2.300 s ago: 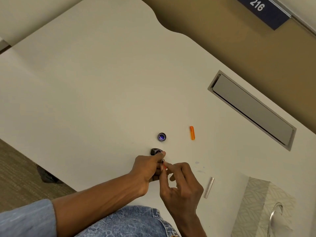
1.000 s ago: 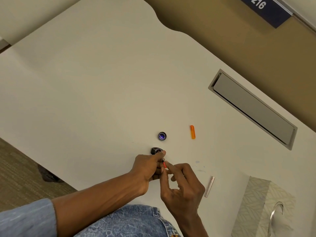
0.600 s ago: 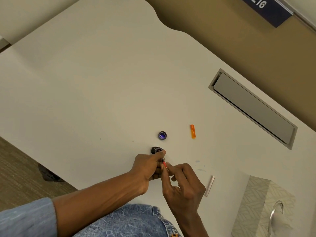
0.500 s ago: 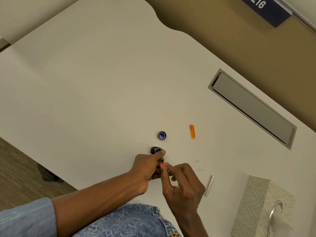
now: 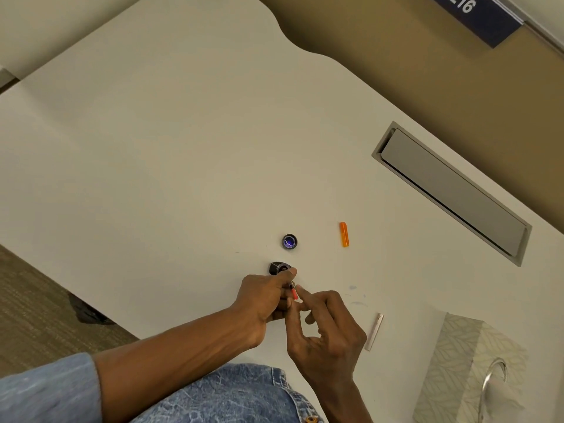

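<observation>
My left hand (image 5: 265, 297) grips a small dark object (image 5: 278, 268) at the near middle of the white table (image 5: 152, 148), fingers curled round it. Only the dark object's far end shows past my fingers. My right hand (image 5: 326, 331) pinches a thin orange-red tool (image 5: 294, 293) between thumb and forefinger, its tip against the dark object. A small round lens-like part (image 5: 289, 241) with a bluish centre lies just beyond my hands. An orange cap (image 5: 344, 234) lies to its right.
A pale flat strip (image 5: 374, 331) lies right of my right hand. A patterned tissue box (image 5: 467, 370) stands at the near right corner. A grey cable hatch (image 5: 448, 190) is set into the table at the right. The table's near edge runs just below my forearms.
Almost nothing has moved. My right fingers have shifted slightly on the orange-red tool while my left hand keeps its grip in the same place.
</observation>
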{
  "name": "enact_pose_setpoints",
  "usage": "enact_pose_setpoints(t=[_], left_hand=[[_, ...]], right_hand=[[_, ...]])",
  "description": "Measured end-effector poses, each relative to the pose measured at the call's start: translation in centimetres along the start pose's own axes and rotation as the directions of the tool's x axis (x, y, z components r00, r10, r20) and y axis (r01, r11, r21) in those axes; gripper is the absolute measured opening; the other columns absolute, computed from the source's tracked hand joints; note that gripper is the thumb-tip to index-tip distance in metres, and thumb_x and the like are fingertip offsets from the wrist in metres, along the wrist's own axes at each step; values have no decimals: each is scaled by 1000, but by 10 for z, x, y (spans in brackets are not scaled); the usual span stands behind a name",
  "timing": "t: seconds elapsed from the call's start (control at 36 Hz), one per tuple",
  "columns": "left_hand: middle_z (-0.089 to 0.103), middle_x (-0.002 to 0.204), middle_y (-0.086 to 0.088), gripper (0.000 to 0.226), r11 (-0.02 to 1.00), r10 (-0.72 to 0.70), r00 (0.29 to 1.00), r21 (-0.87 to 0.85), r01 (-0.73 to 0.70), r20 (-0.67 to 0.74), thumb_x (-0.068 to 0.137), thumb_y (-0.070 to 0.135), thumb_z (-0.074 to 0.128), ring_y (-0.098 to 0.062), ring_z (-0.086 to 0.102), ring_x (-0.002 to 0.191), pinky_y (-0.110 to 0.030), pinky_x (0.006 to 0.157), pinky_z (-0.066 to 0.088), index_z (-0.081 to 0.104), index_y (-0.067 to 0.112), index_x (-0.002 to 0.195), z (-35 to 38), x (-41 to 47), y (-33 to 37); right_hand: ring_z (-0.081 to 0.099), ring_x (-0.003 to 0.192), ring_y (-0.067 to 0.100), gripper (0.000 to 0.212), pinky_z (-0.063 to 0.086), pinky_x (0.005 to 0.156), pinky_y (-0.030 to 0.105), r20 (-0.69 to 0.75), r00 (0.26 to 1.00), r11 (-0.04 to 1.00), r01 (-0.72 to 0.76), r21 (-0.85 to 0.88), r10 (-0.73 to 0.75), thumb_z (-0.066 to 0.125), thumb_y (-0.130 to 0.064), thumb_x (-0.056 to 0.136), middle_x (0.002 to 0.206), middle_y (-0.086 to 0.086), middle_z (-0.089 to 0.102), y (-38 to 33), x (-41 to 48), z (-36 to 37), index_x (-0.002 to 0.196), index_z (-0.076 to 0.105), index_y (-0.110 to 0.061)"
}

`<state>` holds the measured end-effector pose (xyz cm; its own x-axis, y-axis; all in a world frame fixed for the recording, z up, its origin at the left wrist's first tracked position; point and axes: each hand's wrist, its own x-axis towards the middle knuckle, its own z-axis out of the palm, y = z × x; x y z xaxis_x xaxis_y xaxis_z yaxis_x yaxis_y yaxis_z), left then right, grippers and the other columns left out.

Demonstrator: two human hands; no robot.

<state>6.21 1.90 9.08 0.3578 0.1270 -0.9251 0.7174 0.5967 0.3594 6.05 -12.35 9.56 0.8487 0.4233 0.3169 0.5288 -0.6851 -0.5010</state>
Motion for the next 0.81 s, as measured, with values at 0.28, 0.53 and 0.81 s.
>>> enact_pose_setpoints(t=[0.28,0.53,0.81], left_hand=[[78,76,-16,31,1000,-18,1000,-25,19,10,96,34,75,-26,75,68,-34,66,62,79,3,89,-1,0,-1],[77,70,-12,32,1000,-14,1000,-9,14,-1,96,34,74,-25,74,65,-40,76,66,78,4,87,0,1,-1],[73,61,-8,33,1000,2,1000,2,-2,-11,96,36,74,-29,75,71,-43,82,67,77,3,89,1,2,-2]], right_hand=[[60,56,11,12,48,48,26,-4,1000,1000,7,0,-7,85,-16,85,73,-1,70,0,0,0,97,86,-14],[61,56,11,11,48,47,24,7,1000,1000,-7,-19,7,87,-23,86,72,-1,71,1,1,0,92,86,-14],[60,56,11,21,49,44,27,22,1000,1000,-8,-19,9,89,-24,84,75,-2,70,1,2,-3,102,84,-15]])
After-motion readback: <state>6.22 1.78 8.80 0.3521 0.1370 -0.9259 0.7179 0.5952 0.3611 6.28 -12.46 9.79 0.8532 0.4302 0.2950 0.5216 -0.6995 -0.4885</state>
